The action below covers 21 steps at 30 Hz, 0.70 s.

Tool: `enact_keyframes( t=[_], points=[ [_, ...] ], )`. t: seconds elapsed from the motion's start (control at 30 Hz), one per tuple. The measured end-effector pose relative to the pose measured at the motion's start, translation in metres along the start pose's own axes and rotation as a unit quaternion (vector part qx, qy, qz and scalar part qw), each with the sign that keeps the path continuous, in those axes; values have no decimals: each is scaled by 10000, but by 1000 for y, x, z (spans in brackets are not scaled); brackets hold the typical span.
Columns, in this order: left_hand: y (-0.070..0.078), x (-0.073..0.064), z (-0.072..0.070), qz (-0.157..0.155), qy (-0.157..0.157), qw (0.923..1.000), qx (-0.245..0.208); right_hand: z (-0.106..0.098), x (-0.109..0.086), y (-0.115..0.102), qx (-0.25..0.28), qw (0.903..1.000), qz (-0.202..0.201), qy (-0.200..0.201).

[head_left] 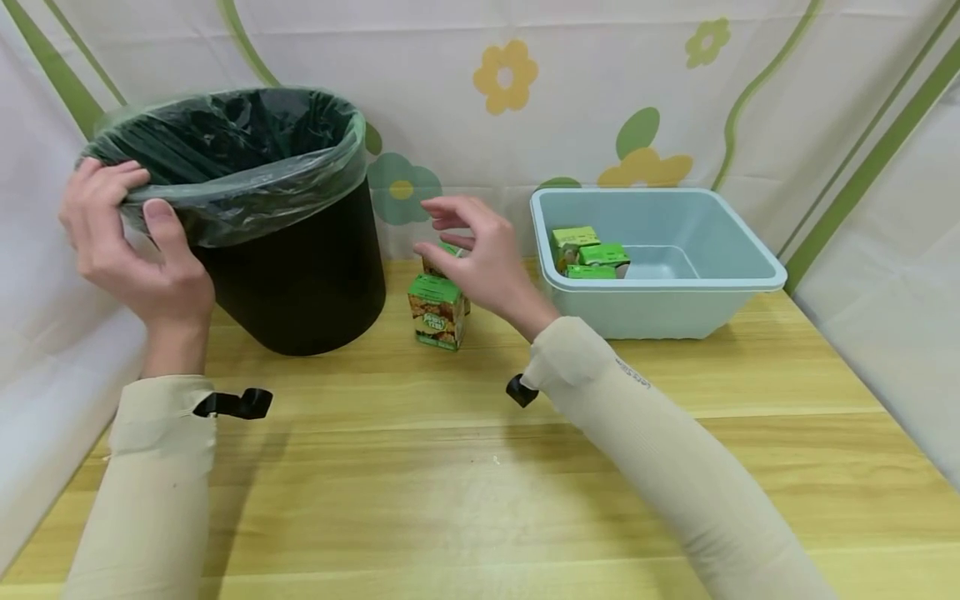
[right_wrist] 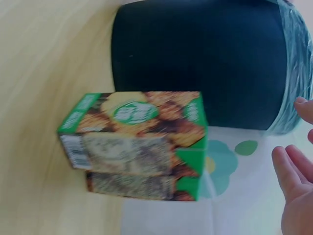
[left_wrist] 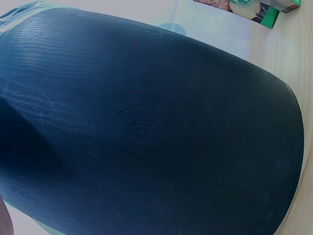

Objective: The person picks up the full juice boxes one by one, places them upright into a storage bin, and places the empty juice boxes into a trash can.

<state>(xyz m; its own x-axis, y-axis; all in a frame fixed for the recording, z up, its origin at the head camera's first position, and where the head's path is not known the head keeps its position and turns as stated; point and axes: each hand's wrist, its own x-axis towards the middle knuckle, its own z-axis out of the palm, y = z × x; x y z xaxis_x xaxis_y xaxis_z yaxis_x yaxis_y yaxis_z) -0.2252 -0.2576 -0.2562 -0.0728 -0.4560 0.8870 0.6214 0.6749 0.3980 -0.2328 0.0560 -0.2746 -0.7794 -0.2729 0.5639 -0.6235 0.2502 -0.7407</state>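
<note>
On the left, my left hand [head_left: 142, 242] grips the rim of a black trash bin [head_left: 300, 292], its thumb on the outside of the green translucent bin liner [head_left: 262, 196]. The bin's dark wall [left_wrist: 156, 117] fills most of the left wrist view. Two small cartons with green tops and brown food pictures stand upright, one behind the other: the front carton [head_left: 437, 312] and the rear carton [right_wrist: 132, 186]. Above them hovers my right hand [head_left: 483, 258], fingers loosely bent and apart from the thumb, holding nothing. It partly hides the rear carton in the head view.
A light blue plastic basin [head_left: 660, 308] stands at the right with several green cartons [head_left: 596, 254] in its left end. Behind everything hangs a white curtain [head_left: 442, 75] with flower prints. All stands on a wooden table [head_left: 420, 500].
</note>
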Motion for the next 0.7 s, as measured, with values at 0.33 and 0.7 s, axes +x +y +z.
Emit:
enact_keyframes(
  t=[0.33,0.7],
  points=[
    [11,1,0,-98,51,9999,-92,-12,-21,24,-195,9979,615,-90],
    [7,0,0,-78,6,10000,-24,-12,-35,36,-358,9949,866,-379]
  ],
)
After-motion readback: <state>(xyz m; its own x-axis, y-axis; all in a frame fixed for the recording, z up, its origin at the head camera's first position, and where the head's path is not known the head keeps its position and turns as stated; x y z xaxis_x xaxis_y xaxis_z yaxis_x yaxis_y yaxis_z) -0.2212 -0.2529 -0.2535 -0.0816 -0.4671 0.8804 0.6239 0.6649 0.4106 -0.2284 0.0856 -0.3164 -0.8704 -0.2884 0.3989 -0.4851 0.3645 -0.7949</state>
